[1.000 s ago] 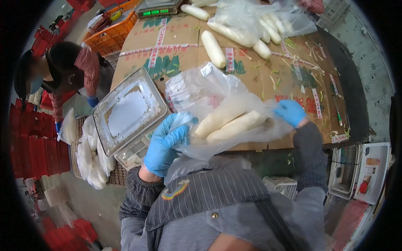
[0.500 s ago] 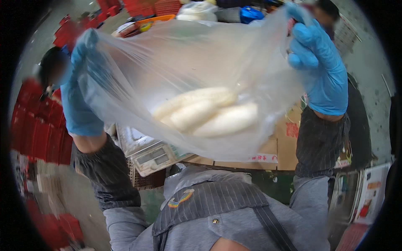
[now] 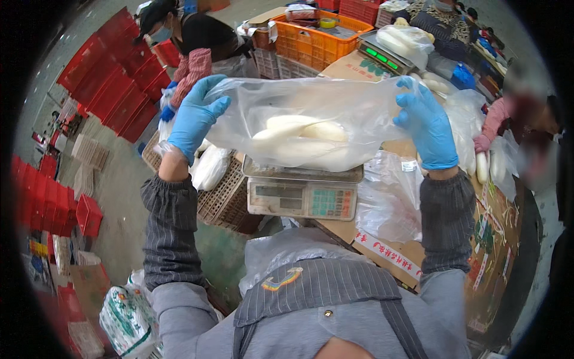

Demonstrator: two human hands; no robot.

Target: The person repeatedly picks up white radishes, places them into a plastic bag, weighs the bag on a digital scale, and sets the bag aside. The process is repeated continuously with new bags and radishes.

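A clear plastic bag point(image 3: 353, 99) with several white radishes point(image 3: 302, 137) inside is stretched wide between my two gloved hands. My left hand point(image 3: 194, 122), in a blue glove, pinches the bag's left upper corner. The opposite corner is gripped by my right hand point(image 3: 427, 122), in a matching glove. The bag's lower part covers the pan of a digital scale point(image 3: 304, 200) with a keypad and display; whether its weight rests there I cannot tell. Empty-looking plastic bags point(image 3: 388, 191) lie on the cardboard to the right of the scale.
A brown plastic crate point(image 3: 224, 203) with a filled bag stands left of the scale. Ahead are an orange crate point(image 3: 311, 45) and another scale point(image 3: 385, 57) with bagged radishes. Red crates point(image 3: 119, 84) are stacked at left. One co-worker point(image 3: 203, 36) bends at far left; a co-worker's pink sleeve point(image 3: 496, 113) is at right.
Both hands have brought the bag of radishes down and over the scale, still holding its corners. The view has shifted, so the scale now sits centrally beneath the bag.
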